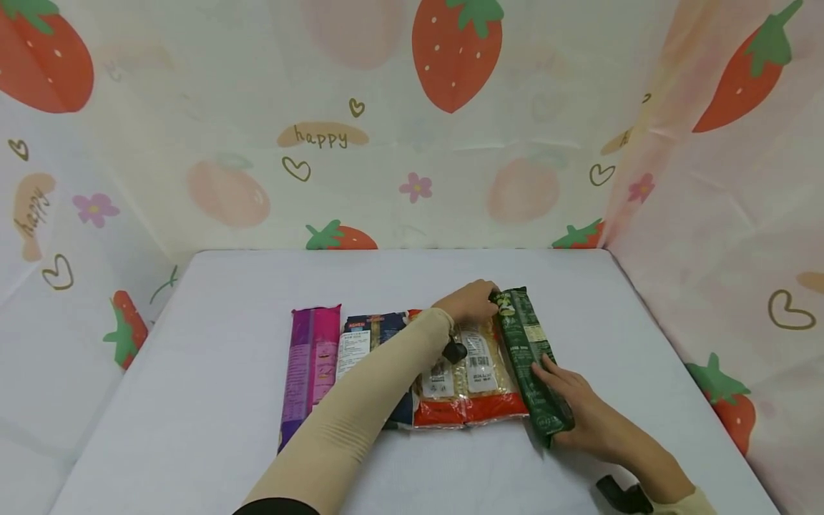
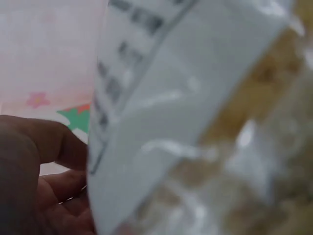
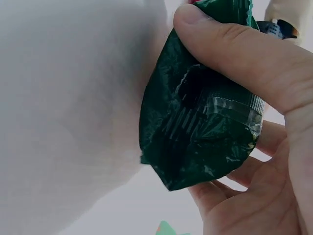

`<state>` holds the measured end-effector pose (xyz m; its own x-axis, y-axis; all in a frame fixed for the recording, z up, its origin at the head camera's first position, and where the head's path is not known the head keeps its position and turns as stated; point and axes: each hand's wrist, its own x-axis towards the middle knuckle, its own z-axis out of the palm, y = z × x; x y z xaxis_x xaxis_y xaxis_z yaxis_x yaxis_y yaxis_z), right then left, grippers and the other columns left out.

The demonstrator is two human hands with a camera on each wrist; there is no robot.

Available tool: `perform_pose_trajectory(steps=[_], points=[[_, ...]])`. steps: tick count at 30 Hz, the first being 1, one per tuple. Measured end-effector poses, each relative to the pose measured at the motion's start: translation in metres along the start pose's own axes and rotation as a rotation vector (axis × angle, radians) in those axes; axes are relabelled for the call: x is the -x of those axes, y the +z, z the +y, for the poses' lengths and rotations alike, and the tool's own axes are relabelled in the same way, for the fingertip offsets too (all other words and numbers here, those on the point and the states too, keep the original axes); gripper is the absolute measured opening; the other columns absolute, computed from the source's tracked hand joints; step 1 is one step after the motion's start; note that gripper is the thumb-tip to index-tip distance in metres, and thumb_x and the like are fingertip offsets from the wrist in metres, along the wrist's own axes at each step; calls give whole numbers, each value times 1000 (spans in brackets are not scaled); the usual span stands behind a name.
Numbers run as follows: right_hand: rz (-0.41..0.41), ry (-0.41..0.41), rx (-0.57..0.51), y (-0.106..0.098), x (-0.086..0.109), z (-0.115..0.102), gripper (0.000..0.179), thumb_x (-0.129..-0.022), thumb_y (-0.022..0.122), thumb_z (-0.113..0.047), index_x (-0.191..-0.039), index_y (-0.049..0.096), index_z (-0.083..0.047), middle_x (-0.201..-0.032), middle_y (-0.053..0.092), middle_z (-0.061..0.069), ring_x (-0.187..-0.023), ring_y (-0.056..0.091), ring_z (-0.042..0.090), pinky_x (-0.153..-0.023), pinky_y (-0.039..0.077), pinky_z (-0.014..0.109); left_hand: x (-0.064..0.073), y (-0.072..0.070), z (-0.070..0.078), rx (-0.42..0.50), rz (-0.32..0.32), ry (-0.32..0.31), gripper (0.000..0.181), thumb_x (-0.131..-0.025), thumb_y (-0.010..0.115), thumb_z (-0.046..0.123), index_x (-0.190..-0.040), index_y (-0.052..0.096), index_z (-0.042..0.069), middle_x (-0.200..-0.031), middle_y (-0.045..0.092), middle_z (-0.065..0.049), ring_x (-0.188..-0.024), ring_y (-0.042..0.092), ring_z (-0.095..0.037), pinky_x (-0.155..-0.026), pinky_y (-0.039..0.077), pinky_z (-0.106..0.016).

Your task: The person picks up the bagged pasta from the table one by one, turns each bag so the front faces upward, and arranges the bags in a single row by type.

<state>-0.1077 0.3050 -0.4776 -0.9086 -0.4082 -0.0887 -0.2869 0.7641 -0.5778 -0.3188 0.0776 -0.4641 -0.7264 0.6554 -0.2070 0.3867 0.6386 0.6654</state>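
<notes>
A long green packet (image 1: pixel 529 343) lies tilted at the right end of a row of packets. My left hand (image 1: pixel 473 300) pinches its top corner, reaching across the row. Around its lower end my right hand (image 1: pixel 579 411) grips, thumb on one face and fingers behind, as the right wrist view shows with the crinkled green packet (image 3: pixel 195 132). Beside it lies clear packaging with red ends (image 1: pixel 496 408) and two white labels; whether it is one packet or two I cannot tell. In the left wrist view that clear packaging (image 2: pixel 161 112) hides most of my left hand's hold.
To the left lie a dark blue packet (image 1: pixel 386 325) with a white label, partly under my left forearm, and a purple-and-pink packet (image 1: pixel 312 357). All rest on a white table (image 1: pixel 193 400). Strawberry-printed cloth (image 1: pixel 412 193) hangs behind and along both sides.
</notes>
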Motion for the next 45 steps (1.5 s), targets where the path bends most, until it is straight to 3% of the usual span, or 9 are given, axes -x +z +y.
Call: perform_pose_trajectory(steps=[5, 10, 17, 23, 27, 32, 36, 40, 45], points=[[30, -35, 0, -5, -2, -3, 111, -72, 93, 7, -167, 36, -3, -175, 20, 26, -150, 30, 53, -102, 55, 60, 0, -4, -2, 33, 72, 30, 55, -109, 50, 5, -163, 42, 4, -168, 38, -17, -141, 49, -27, -94, 44, -37], [52, -81, 2, -9, -4, -5, 110, -72, 92, 11, -166, 36, -1, -174, 20, 28, -149, 30, 54, -101, 55, 60, -2, -9, -7, 72, 145, 45, 56, -105, 57, -3, -159, 47, 7, -156, 45, -18, -120, 55, -26, -87, 47, -34], [63, -131, -14, -10, -7, -10, 111, -72, 92, 11, -167, 36, -4, -174, 24, 25, -151, 32, 53, -97, 59, 50, 6, -11, -10, 179, 213, 49, 51, -103, 59, -6, -152, 52, 6, -150, 46, -17, -132, 58, -29, -101, 56, -30], [68, -161, -32, -8, -11, -16, 111, -74, 90, 9, -169, 35, -8, -175, 25, 22, -152, 33, 53, -99, 57, 57, 14, -17, -18, 222, 271, 67, 44, -105, 67, 1, -148, 57, 5, -142, 50, -16, -128, 62, -30, -103, 56, -32], [54, -170, -68, -8, -14, -23, 111, -76, 89, 7, -170, 34, -13, -176, 24, 19, -153, 34, 51, -101, 57, 50, 20, -24, -27, 270, 284, 81, 46, -104, 71, 2, -147, 59, 6, -142, 52, -15, -125, 64, -28, -101, 57, -31], [35, -210, -186, -4, -18, -28, 111, -78, 84, 12, -171, 31, -17, -177, 22, 17, -154, 31, 49, -105, 53, 30, 31, -33, -37, 288, 281, 97, 45, -102, 75, 6, -145, 61, 6, -141, 52, -14, -120, 66, -25, -97, 58, -29], [26, -248, -333, 2, -21, -27, 112, -79, 76, 19, -172, 27, -18, -178, 17, 18, -159, 26, 27, -109, 42, 16, 40, -39, -42, 305, 281, 98, 44, -102, 75, 8, -144, 61, 7, -145, 53, -14, -125, 64, -27, -101, 57, -34], [37, -317, -432, 5, -25, -29, 108, -80, 73, 21, -172, 26, -13, -178, 17, 20, -154, 25, -2, -111, 41, 16, 48, -48, -47, 344, 264, 89, 43, -102, 76, 11, -141, 57, 9, -151, 54, -14, -138, 59, -30, -108, 54, -42], [15, -395, -542, 9, -32, -32, 101, -88, 78, 13, -172, 25, -9, -177, 18, 22, -153, 32, 0, -113, 45, 22, 60, -56, -56, 367, 202, 105, 40, -105, 72, 14, -137, 48, 11, -152, 56, -18, -144, 55, -34, -112, 51, -49]])
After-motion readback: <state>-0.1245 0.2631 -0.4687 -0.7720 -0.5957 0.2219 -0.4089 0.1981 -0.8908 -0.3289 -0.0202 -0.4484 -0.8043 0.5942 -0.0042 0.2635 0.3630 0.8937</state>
